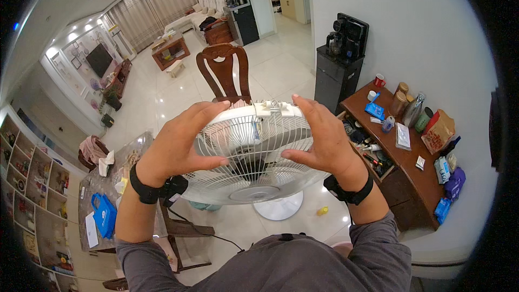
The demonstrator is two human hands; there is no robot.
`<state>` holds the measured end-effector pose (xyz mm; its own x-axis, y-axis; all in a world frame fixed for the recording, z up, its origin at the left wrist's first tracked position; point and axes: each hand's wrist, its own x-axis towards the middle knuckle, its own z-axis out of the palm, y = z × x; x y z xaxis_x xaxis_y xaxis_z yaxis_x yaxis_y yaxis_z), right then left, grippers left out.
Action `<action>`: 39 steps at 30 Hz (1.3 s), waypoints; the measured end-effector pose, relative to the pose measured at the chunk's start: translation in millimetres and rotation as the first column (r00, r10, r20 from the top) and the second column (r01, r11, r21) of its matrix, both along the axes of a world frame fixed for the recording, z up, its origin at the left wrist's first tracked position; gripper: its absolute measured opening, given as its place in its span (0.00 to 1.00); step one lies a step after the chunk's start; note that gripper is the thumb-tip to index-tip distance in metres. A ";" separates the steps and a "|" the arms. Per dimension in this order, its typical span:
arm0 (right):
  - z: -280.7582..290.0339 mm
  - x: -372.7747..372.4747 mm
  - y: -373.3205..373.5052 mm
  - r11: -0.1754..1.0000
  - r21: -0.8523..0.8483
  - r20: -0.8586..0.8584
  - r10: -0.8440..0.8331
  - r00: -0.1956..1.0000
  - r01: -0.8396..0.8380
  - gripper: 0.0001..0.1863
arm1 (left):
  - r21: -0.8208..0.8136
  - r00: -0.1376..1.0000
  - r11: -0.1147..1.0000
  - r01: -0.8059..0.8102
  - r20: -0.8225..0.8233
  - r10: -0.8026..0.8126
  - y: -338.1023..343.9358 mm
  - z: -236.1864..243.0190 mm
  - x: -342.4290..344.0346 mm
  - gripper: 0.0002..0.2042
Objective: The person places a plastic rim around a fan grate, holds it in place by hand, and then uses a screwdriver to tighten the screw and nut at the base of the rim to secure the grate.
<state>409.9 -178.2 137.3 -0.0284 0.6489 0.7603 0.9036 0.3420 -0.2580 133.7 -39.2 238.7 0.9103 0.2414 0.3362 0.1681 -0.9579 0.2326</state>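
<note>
A white electric fan point(253, 186) stands in front of me on a round white base point(279, 205). Its wire guard is tilted upward, and grey blades show through the bars. At the left of the guard, my left hand point(181, 138) grips the rim, thumb across the front wires and index finger along the top edge. Opposite it, my right hand point(323, 139) grips the right side in the same way, its index fingertip beside the white clip point(272, 109) at the top. The remaining fingers of both hands are largely hidden. Black bands circle both wrists.
Beyond the fan stands a wooden chair point(224, 70). On the right, a brown desk point(397, 154) with an open drawer point(373, 154) holds bottles and packets. A table with a blue bag point(103, 215) is at left. A black cable point(208, 232) and small yellow object point(323, 211) lie on the floor.
</note>
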 end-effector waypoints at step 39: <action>10.7 -17.0 16.1 1.000 -0.012 0.053 0.025 0.998 -0.025 0.50 | 0.014 0.999 1.000 0.002 0.037 -0.002 13.8 -13.6 -10.5 0.44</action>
